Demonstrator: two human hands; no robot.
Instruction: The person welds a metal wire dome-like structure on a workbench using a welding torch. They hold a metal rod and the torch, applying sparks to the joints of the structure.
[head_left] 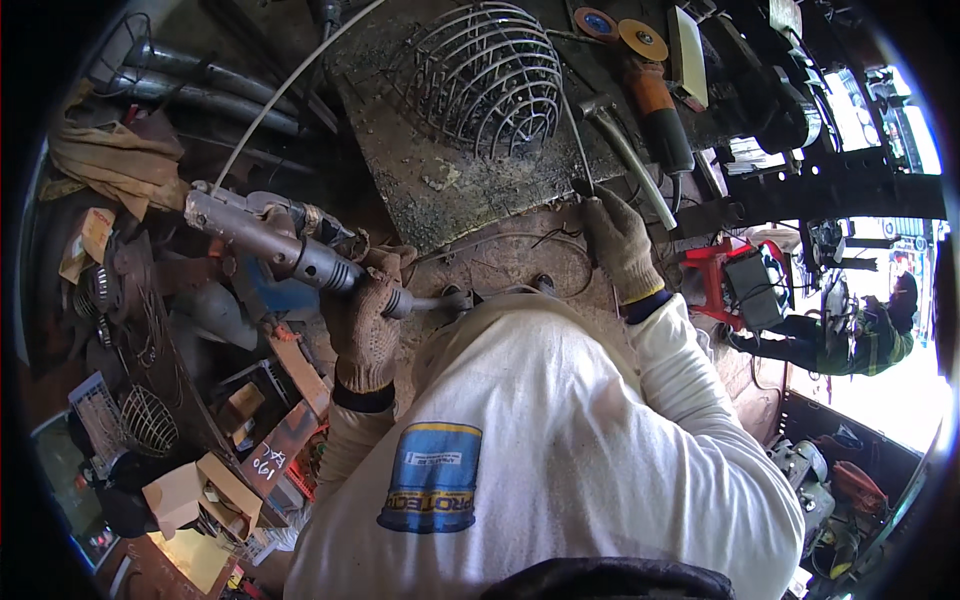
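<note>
My left hand (362,335), in a knitted work glove, is closed around the ribbed end of a grey metal shaft (265,245). The shaft slants up to the left, and its knobbed end shows past the glove. My right hand (620,245), gloved too, pinches the lower end of a thin metal rod (574,125) at the edge of a metal worktable (400,185). Beyond it sits a domed cage of bent metal rods (490,85). A long curved rod (285,90) rises from the shaft's far end and leaves at the top; whether both rods connect cannot be seen.
Right of the cage lie a hammer (630,165), an orange angle grinder (655,105) and a grinding disc (596,24). Metal pipes (210,90), a cloth (120,160) and cardboard boxes (175,493) crowd the left. At right are a red-framed machine (735,285) and another person (865,335).
</note>
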